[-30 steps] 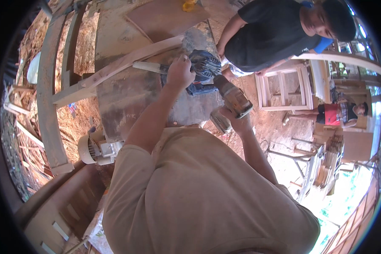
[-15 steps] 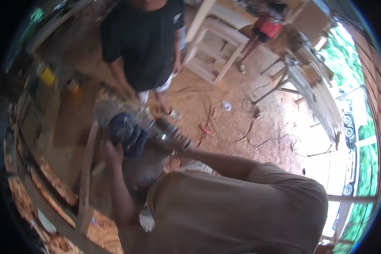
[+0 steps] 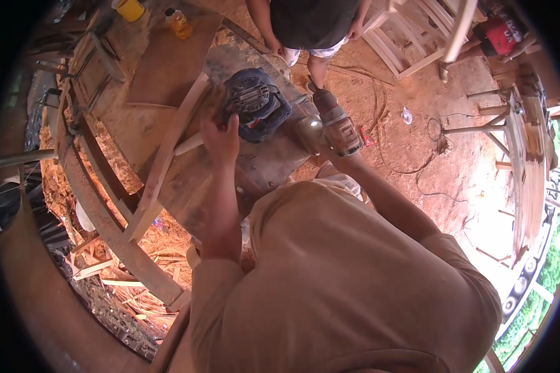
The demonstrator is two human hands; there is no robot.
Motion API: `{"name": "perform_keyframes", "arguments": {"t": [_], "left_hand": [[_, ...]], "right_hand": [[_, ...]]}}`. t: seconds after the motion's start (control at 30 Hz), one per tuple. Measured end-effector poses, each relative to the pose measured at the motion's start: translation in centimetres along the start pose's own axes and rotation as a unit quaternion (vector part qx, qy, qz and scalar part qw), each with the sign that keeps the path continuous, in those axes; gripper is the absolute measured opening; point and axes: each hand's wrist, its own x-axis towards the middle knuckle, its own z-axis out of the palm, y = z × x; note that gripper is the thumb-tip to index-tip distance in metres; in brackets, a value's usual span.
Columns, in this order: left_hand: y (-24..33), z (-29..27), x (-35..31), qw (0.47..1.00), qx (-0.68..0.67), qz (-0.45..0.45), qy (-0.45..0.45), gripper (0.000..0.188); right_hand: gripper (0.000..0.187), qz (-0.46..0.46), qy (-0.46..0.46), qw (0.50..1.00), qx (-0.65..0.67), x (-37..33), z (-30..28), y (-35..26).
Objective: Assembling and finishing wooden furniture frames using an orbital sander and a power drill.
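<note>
A dark blue and black power tool [image 3: 255,102] rests on a dusty, worn work board [image 3: 267,165] ahead of me. My left hand [image 3: 221,138] is at its left side, thumb apart from the other fingers, whose tips are blurred; it seems to touch the casing without gripping it. To the right, a dusty grey-brown drill [image 3: 341,127] points its chuck away from me. My right hand [image 3: 348,163] is beneath the drill's near end and appears wrapped round its handle, with the fingers hidden by the body. A long wooden strip [image 3: 168,149] slants past my left hand.
Across the board stands a person in a dark shirt [image 3: 314,25]; farther right is another in red [image 3: 501,37]. A wooden frame [image 3: 410,37] and a cable [image 3: 386,149] lie on the dirt floor. A brown panel [image 3: 174,62], a yellow container [image 3: 129,9] and wood scraps [image 3: 149,292] are leftward.
My view has tilted down and swung left, so the tools and both hands appear higher and farther right. Both hands stay beside the same tools, and the picture is sharper.
</note>
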Motion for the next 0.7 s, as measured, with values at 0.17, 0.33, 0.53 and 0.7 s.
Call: {"name": "perform_keyframes", "arguments": {"t": [0.17,0.33,0.53,0.7], "left_hand": [[-0.8,2.2,-4.0,0.856,-0.421,-0.302,0.013,0.050],[0.6,3.7,-3.3,0.738,-0.625,-0.238,-0.091,0.061],[4.2,3.3,2.1,0.779,-0.548,-0.299,0.056,0.043],[6.3,-1.5,8.0,0.886,-0.381,-0.261,0.033,0.041]], "right_hand": [[0.046,0.018,-0.002,0.998,0.061,-1.4,-0.5,-1.4],[0.050,0.061,-0.011,0.993,0.101,-1.3,-0.9,-2.3],[0.040,0.120,-0.084,0.983,0.113,-0.9,-2.0,-0.9],[0.034,0.080,-0.037,0.993,0.078,-1.2,-1.5,2.9]]}}
